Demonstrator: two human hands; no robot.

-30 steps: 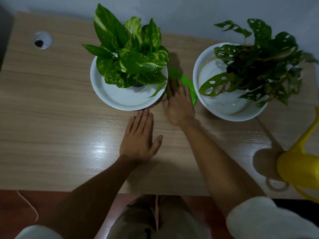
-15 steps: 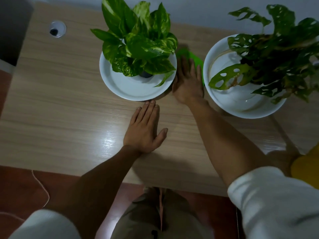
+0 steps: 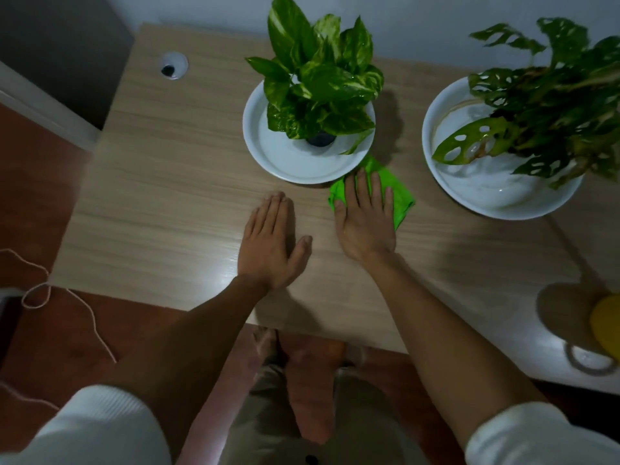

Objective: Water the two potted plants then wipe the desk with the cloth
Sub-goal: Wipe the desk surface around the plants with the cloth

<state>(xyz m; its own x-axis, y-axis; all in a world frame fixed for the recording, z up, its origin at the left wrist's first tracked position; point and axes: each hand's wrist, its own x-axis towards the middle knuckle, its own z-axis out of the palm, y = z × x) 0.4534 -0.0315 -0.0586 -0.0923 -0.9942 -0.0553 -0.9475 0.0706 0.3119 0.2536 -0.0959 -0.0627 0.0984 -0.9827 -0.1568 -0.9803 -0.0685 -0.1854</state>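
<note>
A green cloth [image 3: 401, 199] lies on the wooden desk [image 3: 167, 182] between the two plants. My right hand [image 3: 364, 223] presses flat on it, fingers spread, just in front of the left saucer. My left hand [image 3: 271, 239] rests flat on the bare desk to the left, holding nothing. A variegated leafy plant [image 3: 322, 75] stands in a white saucer [image 3: 285, 159] at the back centre. A holed-leaf plant [image 3: 550, 105] stands in a larger white saucer [image 3: 486, 193] with water in it, at the right.
A yellow watering can [image 3: 605, 323] is partly in view at the desk's right front edge. A round cable hole [image 3: 173, 65] sits in the back left corner. A white cord [image 3: 37, 293] lies on the red floor at the left.
My right hand has drawn the cloth toward me, out of the gap between the saucers. My left hand stays flat on the desk. The view has shifted to the left.
</note>
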